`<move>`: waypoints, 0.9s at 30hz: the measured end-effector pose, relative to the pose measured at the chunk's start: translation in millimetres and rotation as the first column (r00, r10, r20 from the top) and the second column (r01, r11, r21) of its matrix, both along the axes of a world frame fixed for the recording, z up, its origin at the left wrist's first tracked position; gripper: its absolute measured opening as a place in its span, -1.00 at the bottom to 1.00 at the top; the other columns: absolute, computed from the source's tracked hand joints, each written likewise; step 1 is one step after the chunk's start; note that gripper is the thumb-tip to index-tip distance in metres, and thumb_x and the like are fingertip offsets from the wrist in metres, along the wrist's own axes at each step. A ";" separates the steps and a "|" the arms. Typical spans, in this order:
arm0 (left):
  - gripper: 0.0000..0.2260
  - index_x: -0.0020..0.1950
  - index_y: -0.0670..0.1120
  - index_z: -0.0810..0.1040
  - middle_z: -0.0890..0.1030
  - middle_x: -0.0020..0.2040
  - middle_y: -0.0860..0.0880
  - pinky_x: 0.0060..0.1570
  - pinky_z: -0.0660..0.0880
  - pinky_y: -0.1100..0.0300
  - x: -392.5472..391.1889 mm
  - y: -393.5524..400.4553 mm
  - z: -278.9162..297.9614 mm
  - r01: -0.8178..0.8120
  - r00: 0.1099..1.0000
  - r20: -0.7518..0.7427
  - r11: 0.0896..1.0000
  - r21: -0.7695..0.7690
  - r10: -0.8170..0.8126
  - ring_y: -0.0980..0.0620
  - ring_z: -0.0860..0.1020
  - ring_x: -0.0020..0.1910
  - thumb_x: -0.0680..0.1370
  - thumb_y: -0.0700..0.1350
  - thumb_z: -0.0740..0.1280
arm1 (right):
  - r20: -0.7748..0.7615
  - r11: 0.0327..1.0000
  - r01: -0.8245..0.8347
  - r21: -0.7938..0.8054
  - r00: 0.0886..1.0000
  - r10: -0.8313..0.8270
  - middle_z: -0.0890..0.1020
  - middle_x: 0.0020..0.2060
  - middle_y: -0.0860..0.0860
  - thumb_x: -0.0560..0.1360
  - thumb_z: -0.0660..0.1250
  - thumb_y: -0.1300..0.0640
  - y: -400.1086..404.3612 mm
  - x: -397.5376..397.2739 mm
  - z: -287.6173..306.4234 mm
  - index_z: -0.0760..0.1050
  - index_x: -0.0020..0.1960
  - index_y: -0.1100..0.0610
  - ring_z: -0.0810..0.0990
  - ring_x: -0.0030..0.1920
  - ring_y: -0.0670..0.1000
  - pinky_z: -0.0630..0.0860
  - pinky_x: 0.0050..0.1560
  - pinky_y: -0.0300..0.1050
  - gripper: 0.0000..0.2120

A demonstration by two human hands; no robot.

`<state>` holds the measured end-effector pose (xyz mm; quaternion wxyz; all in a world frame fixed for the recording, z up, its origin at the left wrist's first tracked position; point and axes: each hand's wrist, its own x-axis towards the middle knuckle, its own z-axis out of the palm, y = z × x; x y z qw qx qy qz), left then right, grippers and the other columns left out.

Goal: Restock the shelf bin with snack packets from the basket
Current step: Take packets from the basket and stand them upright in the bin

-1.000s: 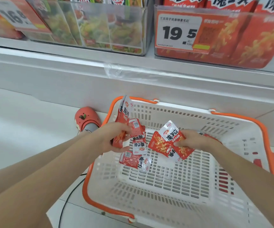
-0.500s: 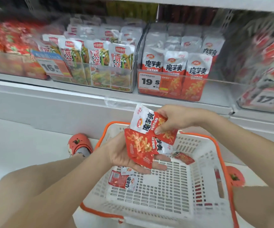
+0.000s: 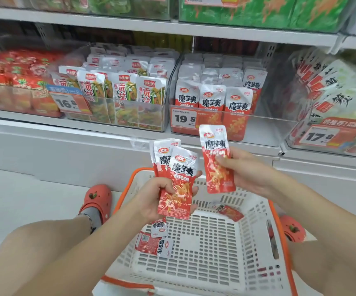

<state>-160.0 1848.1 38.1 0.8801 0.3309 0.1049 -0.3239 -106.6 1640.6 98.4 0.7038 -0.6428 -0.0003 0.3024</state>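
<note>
My left hand (image 3: 151,201) grips a fanned bunch of red-and-white snack packets (image 3: 178,178) upright above the basket's far rim. My right hand (image 3: 243,171) holds one snack packet (image 3: 214,150) upright, just below the front of the clear shelf bin (image 3: 258,127) that has the 19.5 price tag and rows of the same packets. The white basket (image 3: 247,263) with orange handles stands on the floor below. Two or three packets (image 3: 154,245) lie at its left side and another packet (image 3: 228,210) at its far side.
A clear bin of green-and-red packets (image 3: 125,90) with a 16.8 tag stands left of the target bin. A tilted bin (image 3: 330,107) tagged 17.8 sits to the right. My feet in red clogs (image 3: 98,199) flank the basket. A shelf with green packets runs overhead.
Both hands rose from the basket with packets. The right hand has drawn one packet away from the left hand's bunch and lifted it toward the 19.5 bin. The view tilted up.
</note>
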 end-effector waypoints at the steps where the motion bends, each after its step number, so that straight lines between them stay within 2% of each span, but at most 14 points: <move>1: -0.57 0.04 -0.27 0.61 0.58 0.03 -0.22 0.02 0.52 -0.21 2.9 -1.6 0.9 -0.022 1.000 -0.010 1.000 0.014 0.022 -0.14 0.58 0.00 0.24 -0.40 0.16 | -0.040 0.999 -0.004 0.032 0.999 0.005 0.68 -0.05 0.14 0.57 0.23 0.25 0.6 -6.1 -2.4 0.44 0.19 0.19 0.68 -0.07 0.07 0.61 -0.05 0.05 -0.79; 3: -0.73 -0.04 -0.28 0.55 0.60 -0.02 -0.26 0.15 0.45 -0.26 8.0 -5.8 3.0 -0.054 0.998 -0.020 0.994 0.097 0.056 -0.18 0.56 0.01 0.28 -0.40 0.25 | -0.072 0.995 0.066 0.079 0.996 -0.060 0.64 0.07 0.24 0.53 0.28 0.28 6.8 -16.3 -10.8 0.40 0.24 0.23 0.66 -0.02 0.15 0.62 -0.02 0.09 -0.72; 5: -0.78 0.01 -0.27 0.54 0.62 0.02 -0.26 0.21 0.42 -0.24 11.1 -12.1 5.6 -0.081 0.996 -0.013 0.979 0.187 0.085 -0.20 0.58 0.02 0.39 -0.28 0.33 | -0.052 0.976 0.189 0.111 0.982 -0.184 0.65 0.01 0.22 0.50 0.32 0.31 17.3 -23.8 -21.1 0.41 0.17 0.22 0.67 -0.12 0.09 0.64 -0.10 0.04 -0.74; 8: -0.68 0.07 -0.16 0.64 0.65 0.07 -0.22 0.05 0.51 -0.27 11.5 -21.0 11.0 -0.058 0.998 -0.019 0.973 0.221 0.064 -0.20 0.63 0.02 0.44 0.01 0.33 | 0.141 0.971 0.239 0.006 0.961 -0.237 0.65 -0.16 0.10 0.47 0.39 0.29 32.6 -27.4 -33.7 0.39 -0.01 0.13 0.64 -0.26 -0.03 0.56 -0.26 -0.10 -0.79; 11: -0.60 -0.02 -0.07 0.71 0.65 0.09 -0.19 -0.11 0.54 -0.33 13.1 -21.5 13.4 0.028 0.999 -0.019 0.986 0.164 -0.025 -0.22 0.64 0.02 0.42 0.18 0.26 | 0.368 0.946 0.282 -0.159 0.906 -0.209 0.63 -0.19 0.01 0.45 0.45 0.19 39.5 -26.9 -44.2 0.37 -0.08 0.08 0.58 -0.21 -0.10 0.51 -0.18 -0.13 -0.76; 13: -0.62 0.01 -0.13 0.68 0.66 0.05 -0.21 -0.14 0.55 -0.30 14.3 -22.8 12.2 0.032 0.999 -0.020 0.990 0.139 -0.030 -0.24 0.65 -0.03 0.39 0.11 0.31 | 0.498 0.896 0.345 -0.281 0.850 -0.172 0.55 -0.15 -0.06 0.41 0.48 0.09 37.4 -23.9 -48.3 0.37 -0.08 0.04 0.50 -0.15 -0.16 0.48 -0.09 -0.15 -0.72; 15: -0.72 0.02 -0.18 0.62 0.67 -0.05 -0.20 -0.21 0.62 -0.12 15.3 -28.0 10.1 0.053 0.999 -0.010 0.981 0.184 -0.052 -0.17 0.66 -0.10 0.36 -0.09 0.39 | 0.472 0.869 0.362 -0.337 0.864 -0.177 0.49 -0.02 -0.11 0.37 0.51 0.03 33.4 -18.2 -47.8 0.33 0.02 -0.01 0.46 -0.02 -0.15 0.46 -0.06 -0.18 -0.61; 16: -0.77 -0.01 -0.20 0.62 0.67 -0.09 -0.19 -0.26 0.63 0.00 15.1 -31.3 9.2 0.080 0.997 -0.010 0.973 0.214 -0.079 -0.13 0.66 -0.12 0.36 -0.18 0.41 | 0.398 0.889 0.337 -0.309 0.895 -0.201 0.49 0.04 -0.13 0.36 0.52 0.03 31.3 -15.0 -45.7 0.29 0.11 -0.03 0.48 0.05 -0.16 0.49 -0.02 -0.18 -0.52; 18: -0.85 -0.10 -0.19 0.66 0.64 -0.15 -0.16 -0.31 0.57 0.15 15.8 -37.8 5.0 0.139 0.990 -0.019 0.959 0.247 -0.138 -0.05 0.63 -0.17 0.35 -0.30 0.42 | 0.235 0.950 0.277 -0.143 0.942 -0.239 0.56 0.10 -0.10 0.37 0.52 0.09 28.5 -9.0 -42.7 0.20 0.29 -0.04 0.55 0.12 -0.10 0.54 0.09 -0.08 -0.36; 20: -0.79 -0.11 -0.17 0.62 0.60 -0.22 -0.10 -0.33 0.49 0.25 16.6 -44.3 -1.0 0.194 0.978 0.007 0.931 0.310 -0.206 0.03 0.56 -0.24 0.34 -0.42 0.41 | 0.211 0.967 0.234 -0.098 0.955 -0.210 0.60 0.07 -0.06 0.39 0.51 0.12 27.4 -9.8 -39.9 0.12 0.38 -0.10 0.60 0.07 -0.06 0.55 0.10 -0.07 -0.26; 22: -0.74 -0.21 -0.13 0.58 0.57 -0.32 0.00 -0.36 0.39 0.31 14.3 -53.4 -2.8 0.232 0.956 0.080 0.892 0.387 -0.283 0.12 0.50 -0.34 0.37 -0.49 0.33 | 0.291 0.957 0.183 -0.224 0.950 -0.114 0.54 0.10 -0.08 0.38 0.52 0.10 30.0 -15.8 -35.8 0.01 0.41 -0.19 0.60 0.05 -0.07 0.53 0.11 -0.12 -0.15; 24: -0.64 -0.36 -0.10 0.47 0.49 -0.46 0.09 -0.40 0.32 0.33 10.8 -61.4 -4.5 0.279 0.922 0.109 0.832 0.479 -0.372 0.19 0.43 -0.46 0.43 -0.54 0.22 | 0.382 0.920 0.191 -0.342 0.923 -0.049 0.38 0.27 -0.05 0.35 0.54 0.06 33.0 -20.4 -38.6 -0.09 0.43 -0.24 0.52 0.18 0.00 0.46 0.19 -0.12 -0.04; 25: -0.63 -0.37 -0.11 0.41 0.46 -0.47 0.08 -0.41 0.31 0.33 10.8 -63.0 -6.0 0.295 0.910 0.112 0.812 0.504 -0.399 0.19 0.40 -0.47 0.43 -0.56 0.19 | 0.422 0.910 0.216 -0.353 0.905 -0.051 0.28 0.30 -0.10 0.34 0.55 0.05 34.1 -21.7 -40.7 -0.07 0.42 -0.26 0.46 0.21 -0.03 0.42 0.19 -0.18 -0.05; 27: -0.73 -0.25 -0.18 0.44 0.50 -0.31 -0.02 -0.31 0.47 0.30 11.5 -62.5 -8.8 0.318 0.901 0.110 0.811 0.492 -0.420 0.14 0.49 -0.35 0.42 -0.54 0.22 | 0.504 0.905 0.281 -0.318 0.859 -0.089 0.35 0.21 -0.12 0.35 0.54 0.07 35.9 -20.9 -46.6 0.17 0.33 -0.22 0.41 0.07 -0.17 0.38 0.02 -0.33 -0.26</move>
